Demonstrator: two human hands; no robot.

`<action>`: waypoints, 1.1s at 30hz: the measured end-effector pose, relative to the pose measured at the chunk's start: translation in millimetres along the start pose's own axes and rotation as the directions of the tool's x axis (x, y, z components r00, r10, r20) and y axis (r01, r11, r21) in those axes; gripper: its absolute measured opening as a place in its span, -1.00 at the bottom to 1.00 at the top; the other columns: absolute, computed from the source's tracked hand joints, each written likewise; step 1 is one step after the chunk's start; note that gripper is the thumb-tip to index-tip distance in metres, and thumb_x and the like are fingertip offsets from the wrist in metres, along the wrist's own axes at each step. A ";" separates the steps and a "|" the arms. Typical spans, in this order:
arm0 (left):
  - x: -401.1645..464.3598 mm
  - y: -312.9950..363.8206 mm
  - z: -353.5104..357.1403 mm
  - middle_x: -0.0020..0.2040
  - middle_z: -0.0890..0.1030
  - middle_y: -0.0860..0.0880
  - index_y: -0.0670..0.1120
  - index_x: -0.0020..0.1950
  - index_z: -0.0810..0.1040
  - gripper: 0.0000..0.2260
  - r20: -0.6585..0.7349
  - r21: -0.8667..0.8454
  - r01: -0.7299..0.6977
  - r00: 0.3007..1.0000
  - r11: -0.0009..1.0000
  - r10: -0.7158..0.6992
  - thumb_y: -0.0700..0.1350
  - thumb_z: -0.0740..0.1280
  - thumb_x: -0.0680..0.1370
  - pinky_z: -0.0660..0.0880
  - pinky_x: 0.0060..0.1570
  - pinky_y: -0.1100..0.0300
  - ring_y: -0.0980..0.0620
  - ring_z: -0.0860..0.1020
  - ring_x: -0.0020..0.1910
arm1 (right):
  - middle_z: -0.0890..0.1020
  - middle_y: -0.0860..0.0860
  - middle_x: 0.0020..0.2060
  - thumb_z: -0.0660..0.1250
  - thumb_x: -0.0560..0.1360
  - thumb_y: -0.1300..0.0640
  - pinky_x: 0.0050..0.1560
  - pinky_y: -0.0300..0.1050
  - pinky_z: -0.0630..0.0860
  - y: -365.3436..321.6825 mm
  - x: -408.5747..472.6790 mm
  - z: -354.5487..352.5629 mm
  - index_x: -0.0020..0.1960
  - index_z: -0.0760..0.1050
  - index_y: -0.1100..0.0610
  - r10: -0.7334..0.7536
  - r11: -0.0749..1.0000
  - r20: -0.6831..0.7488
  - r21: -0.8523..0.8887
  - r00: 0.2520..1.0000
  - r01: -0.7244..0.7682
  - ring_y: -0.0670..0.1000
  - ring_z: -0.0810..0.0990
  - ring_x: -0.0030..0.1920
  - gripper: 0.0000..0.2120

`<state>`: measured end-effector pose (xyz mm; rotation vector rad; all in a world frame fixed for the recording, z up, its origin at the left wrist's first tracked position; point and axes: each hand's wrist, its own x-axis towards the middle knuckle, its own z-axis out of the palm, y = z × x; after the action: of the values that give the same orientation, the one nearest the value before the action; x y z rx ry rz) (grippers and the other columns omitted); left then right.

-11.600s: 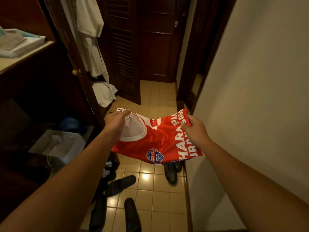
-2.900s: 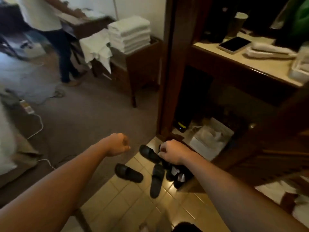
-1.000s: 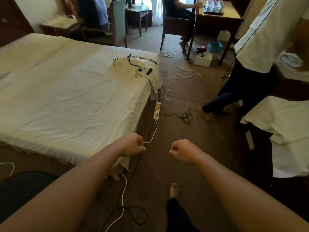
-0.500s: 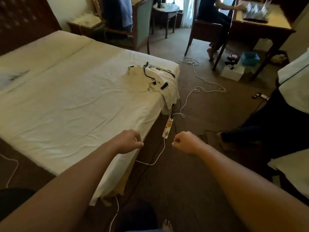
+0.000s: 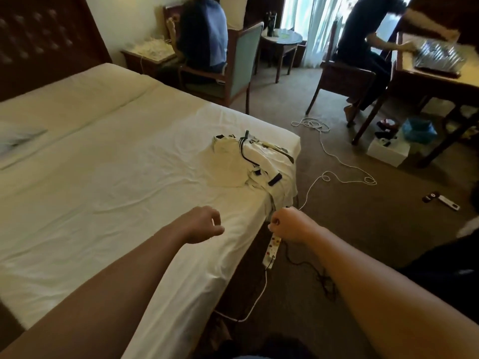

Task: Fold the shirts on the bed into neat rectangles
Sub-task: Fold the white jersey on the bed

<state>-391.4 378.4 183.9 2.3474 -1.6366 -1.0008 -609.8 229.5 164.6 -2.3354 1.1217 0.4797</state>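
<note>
A heap of white shirts (image 5: pixel 248 161) with dark trim is seen crumpled at the corner of the bed (image 5: pixel 103 198), at about one o'clock from the hands, one edge draped over the mattress side. The left hand (image 5: pixel 203 225) is held above the sheet with its fingers curled in and nothing gripped. The right hand (image 5: pixel 290 225) is held past the bed's edge, over the floor, fingers likewise curled in on nothing; a white cable (image 5: pixel 337 161) passes just behind it, and whether it is touched cannot be told.

Between the hands and the shirts only bare sheet is found. Below the right hand a power strip (image 5: pixel 271 252) lies on the carpet (image 5: pixel 363 229) against the bed's side, with dark and white cords trailing from it. At eleven o'clock a seated person (image 5: pixel 204 37) is seen in a chair (image 5: pixel 243 63) beside a nightstand (image 5: pixel 149 54). At twelve o'clock a small round table (image 5: pixel 283 40) stands by the curtains. At two o'clock a second person (image 5: pixel 363 45) is seated at a desk (image 5: pixel 435 79), and a white box (image 5: pixel 388 151) rests on the floor beneath it.
</note>
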 end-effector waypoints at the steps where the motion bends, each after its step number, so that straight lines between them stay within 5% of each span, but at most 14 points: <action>1: 11.4 -3.1 -11.5 0.07 0.65 -0.03 -0.04 0.08 0.66 -0.80 0.000 0.018 0.006 1.000 1.000 -0.006 0.05 0.38 0.59 0.55 0.06 0.07 0.01 0.61 0.00 | 0.66 0.05 -0.15 0.29 0.61 0.01 -0.06 0.07 0.68 -4.1 13.4 -10.1 -0.08 0.62 0.09 -0.011 1.000 -0.002 -0.009 1.000 0.011 0.10 0.68 -0.13 -0.79; 11: 139.3 -14.6 -111.4 0.15 0.63 -0.07 -0.05 0.11 0.63 -0.78 -0.037 0.051 -0.007 0.999 0.999 0.009 0.06 0.39 0.59 0.54 0.11 0.03 -0.03 0.58 0.06 | 0.63 0.03 -0.08 0.24 0.62 -0.02 0.00 0.02 0.62 -24.7 153.0 -73.8 0.07 0.61 0.09 -0.059 0.993 -0.005 -0.106 0.998 0.058 0.07 0.62 -0.07 -0.76; 16: 227.1 -22.9 -170.5 0.20 0.59 -0.01 0.03 0.20 0.57 -0.75 0.013 0.255 0.021 1.000 0.967 -0.025 0.12 0.32 0.62 0.54 0.14 -0.02 -0.03 0.56 0.13 | 0.61 0.05 -0.11 0.20 0.62 0.02 -0.06 0.02 0.64 -13.6 254.7 -105.6 0.00 0.58 0.13 -0.060 0.989 -0.012 -0.134 0.998 0.058 0.06 0.60 -0.12 -0.76; 20: 317.4 -29.8 -212.8 0.22 0.59 -0.02 0.02 0.22 0.57 -0.75 0.020 0.265 0.056 0.998 0.963 -0.063 0.12 0.32 0.62 0.52 0.14 0.02 -0.04 0.56 0.15 | 0.59 0.02 -0.18 0.22 0.55 0.09 -0.27 -0.09 0.54 5.3 351.3 -131.3 -0.05 0.54 0.08 0.058 0.998 -0.079 -0.029 0.995 -0.060 0.02 0.57 -0.22 -0.86; 26: 448.9 -67.0 -222.4 0.22 0.59 -0.04 0.01 0.23 0.57 -0.74 0.066 0.172 0.119 0.989 0.978 -0.132 0.10 0.33 0.60 0.54 0.12 0.00 -0.05 0.57 0.12 | 0.54 0.02 -0.22 0.24 0.52 0.10 -0.27 -0.10 0.49 23.1 498.1 -150.1 -0.18 0.44 0.09 0.174 0.985 -0.017 0.006 0.985 -0.174 0.05 0.53 -0.23 -0.88; 33: 545.8 -131.2 -201.1 0.18 0.61 -0.01 0.04 0.23 0.57 -0.74 0.064 0.071 0.234 0.969 0.970 -0.238 0.07 0.31 0.57 0.55 0.13 -0.06 -0.04 0.57 0.10 | 0.57 0.07 -0.23 0.29 0.55 0.05 -0.31 -0.12 0.42 19.3 638.0 -127.6 -0.13 0.51 0.16 0.338 0.883 0.051 0.328 0.940 -0.335 0.06 0.55 -0.24 -0.82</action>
<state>-62.3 -96.5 36.4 2.6258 -1.4555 -1.1020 -231.3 -249.0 -62.0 -1.8588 1.4963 0.3663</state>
